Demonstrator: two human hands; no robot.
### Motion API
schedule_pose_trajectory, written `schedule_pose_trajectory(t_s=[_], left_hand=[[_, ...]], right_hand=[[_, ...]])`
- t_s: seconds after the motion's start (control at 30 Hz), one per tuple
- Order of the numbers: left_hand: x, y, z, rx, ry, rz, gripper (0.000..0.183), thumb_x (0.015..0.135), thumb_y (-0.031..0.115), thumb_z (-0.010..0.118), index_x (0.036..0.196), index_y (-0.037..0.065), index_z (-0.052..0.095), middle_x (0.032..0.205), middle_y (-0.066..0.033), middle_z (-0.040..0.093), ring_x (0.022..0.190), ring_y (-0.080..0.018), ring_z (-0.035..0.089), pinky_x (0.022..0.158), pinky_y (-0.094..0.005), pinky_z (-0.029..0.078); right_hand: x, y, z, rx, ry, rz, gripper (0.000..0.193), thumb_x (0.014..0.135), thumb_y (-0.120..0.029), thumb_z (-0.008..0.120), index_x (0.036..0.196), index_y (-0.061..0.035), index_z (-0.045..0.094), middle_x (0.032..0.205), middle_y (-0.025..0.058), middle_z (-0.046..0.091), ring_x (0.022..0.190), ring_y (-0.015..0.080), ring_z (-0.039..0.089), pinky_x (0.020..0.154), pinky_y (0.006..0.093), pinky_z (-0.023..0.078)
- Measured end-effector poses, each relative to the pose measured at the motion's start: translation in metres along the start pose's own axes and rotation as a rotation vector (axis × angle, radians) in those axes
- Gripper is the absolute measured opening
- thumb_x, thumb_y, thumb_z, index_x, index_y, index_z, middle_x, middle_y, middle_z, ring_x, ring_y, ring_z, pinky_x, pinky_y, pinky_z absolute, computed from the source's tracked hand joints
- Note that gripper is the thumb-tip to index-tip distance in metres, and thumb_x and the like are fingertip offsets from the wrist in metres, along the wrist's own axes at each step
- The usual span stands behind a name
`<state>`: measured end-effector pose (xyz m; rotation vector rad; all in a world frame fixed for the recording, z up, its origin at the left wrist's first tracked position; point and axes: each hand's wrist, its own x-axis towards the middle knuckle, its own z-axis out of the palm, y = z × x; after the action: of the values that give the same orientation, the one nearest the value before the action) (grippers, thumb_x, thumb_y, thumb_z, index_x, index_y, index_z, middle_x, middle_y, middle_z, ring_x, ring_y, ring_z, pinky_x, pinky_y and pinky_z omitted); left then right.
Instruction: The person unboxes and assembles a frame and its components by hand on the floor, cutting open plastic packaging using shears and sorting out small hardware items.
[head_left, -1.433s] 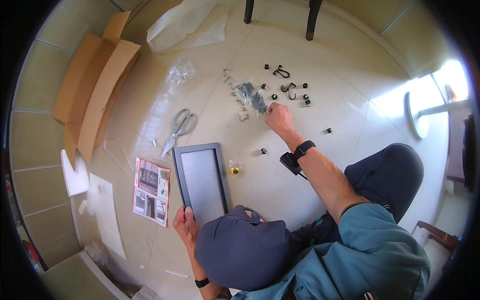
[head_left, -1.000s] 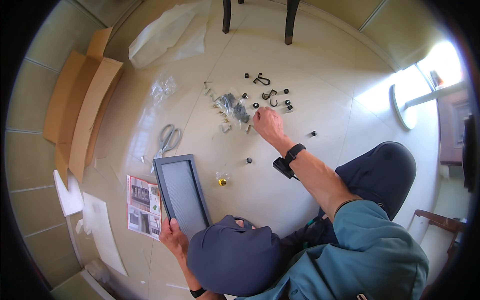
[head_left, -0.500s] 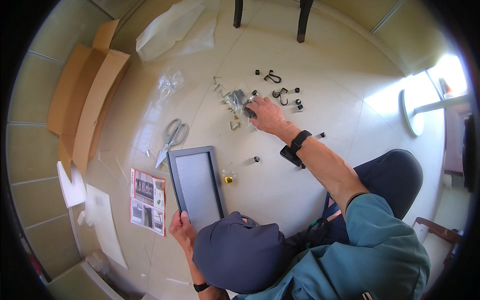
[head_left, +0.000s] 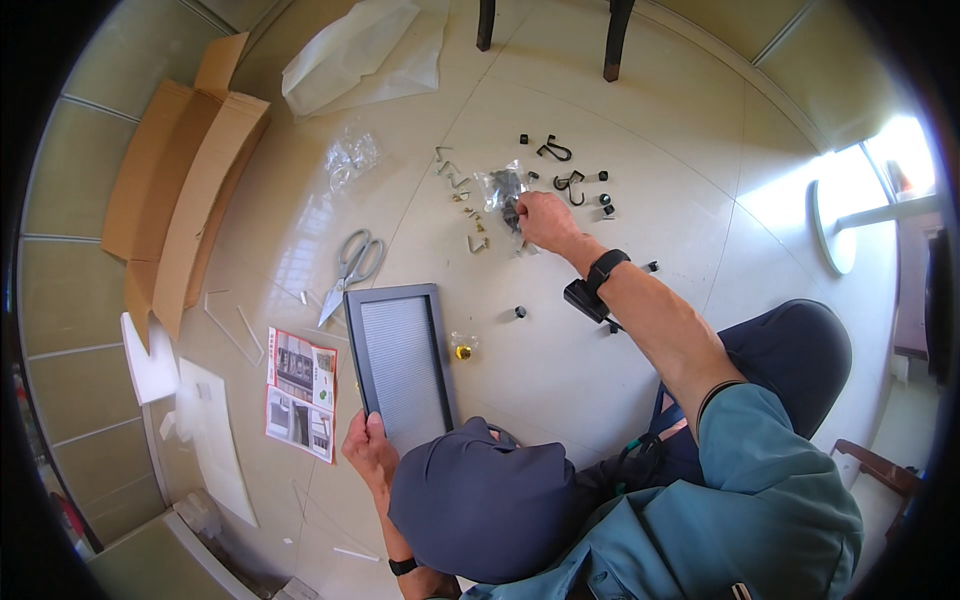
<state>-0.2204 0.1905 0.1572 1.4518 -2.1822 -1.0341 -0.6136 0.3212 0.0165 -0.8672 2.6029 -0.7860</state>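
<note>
My right hand (head_left: 541,217), with a black band on its wrist, reaches out over the tiled floor and its fingers close on a small clear bag of dark parts (head_left: 499,186). Black hooks (head_left: 567,183), small black caps (head_left: 603,203) and brass-coloured screws (head_left: 470,217) lie scattered around it. My left hand (head_left: 368,449) grips the near corner of a dark-framed grey panel (head_left: 400,362) lying flat on the floor. My dark cap hides part of the near floor.
Scissors (head_left: 352,265) lie left of the panel, and a printed leaflet (head_left: 300,393) beside it. Flattened cardboard (head_left: 180,180) and white foam pieces (head_left: 150,362) sit at the left. A white plastic bag (head_left: 362,52) and two dark chair legs (head_left: 614,40) are at the far side.
My right hand has moved left from beside the small bag onto it and closed on it. My left hand has stayed on the panel's corner.
</note>
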Motion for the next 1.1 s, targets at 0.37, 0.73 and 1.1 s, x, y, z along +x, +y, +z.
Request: schedule_pose_trajectory(t_s=[0.37,0.73,1.1], left_hand=[[-0.002,-0.002,0.001,0.040,0.027,0.023,0.015,0.091,0.008,0.054,0.087,-0.007,0.056,0.064,-0.0049,0.045,0.060,-0.0127,0.037,0.054,-0.0316,0.033],[-0.001,-0.004,-0.002,0.045,0.004,0.007,0.016,0.092,0.007,0.053,0.083,-0.006,0.054,0.061,-0.0022,0.040,0.058,-0.0112,0.034,0.052,-0.0313,0.029],[-0.001,-0.004,-0.001,0.028,0.005,-0.003,0.017,0.091,0.008,0.054,0.094,-0.008,0.061,0.067,-0.0053,0.050,0.062,-0.0126,0.041,0.056,-0.0307,0.036]], right_hand=[[-0.002,0.014,-0.017,0.785,-0.072,0.167,0.014,0.083,-0.007,0.060,0.092,0.0003,0.068,0.074,0.0069,0.065,0.069,0.0135,0.061,0.061,0.0309,0.052],[-0.017,0.006,-0.005,0.149,0.244,-0.134,0.028,0.080,-0.018,0.069,0.105,-0.0052,0.069,0.102,0.0136,0.068,0.096,0.0322,0.064,0.085,0.0388,0.054],[-0.017,-0.009,0.006,-0.286,0.077,-0.306,0.017,0.084,-0.016,0.063,0.098,-0.0067,0.066,0.104,0.0147,0.064,0.101,0.0357,0.060,0.084,0.0450,0.052]])
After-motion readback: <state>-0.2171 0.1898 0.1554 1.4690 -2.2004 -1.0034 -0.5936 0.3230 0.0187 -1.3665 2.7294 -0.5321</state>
